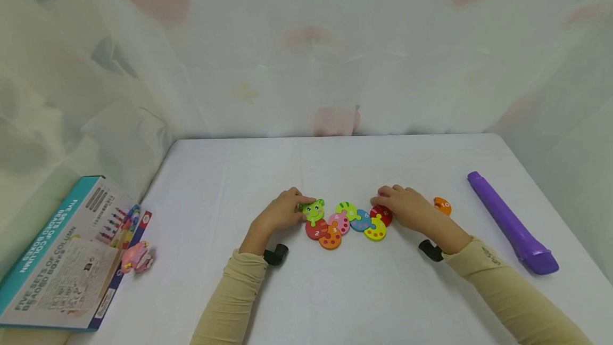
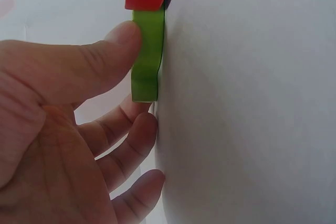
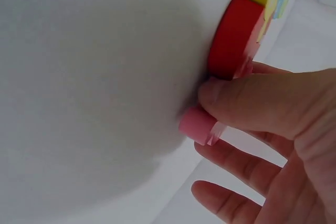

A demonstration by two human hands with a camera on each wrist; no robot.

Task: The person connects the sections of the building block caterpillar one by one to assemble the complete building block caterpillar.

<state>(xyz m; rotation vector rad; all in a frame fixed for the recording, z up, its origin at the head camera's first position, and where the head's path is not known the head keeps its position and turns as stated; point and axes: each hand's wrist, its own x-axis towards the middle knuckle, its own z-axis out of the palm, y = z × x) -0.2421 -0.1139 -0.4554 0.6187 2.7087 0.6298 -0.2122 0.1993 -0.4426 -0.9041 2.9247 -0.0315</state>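
Observation:
A row of wooden caterpillar puzzle pieces lies across the white table. My left hand pinches the green smiling head piece at the row's left end; in the left wrist view the thumb rests on its green edge. From there run a red 2, orange 3, pink 4, green 5, blue 6, a yellow piece and a red 8. At the right end my right hand grips a pink piece beside the red 8, mostly hidden by the fingers.
An orange 10 piece lies just right of my right hand. Farther right is a long purple tube. On the left, a flat cardboard box leans at the table edge, with a pink toy figure against it.

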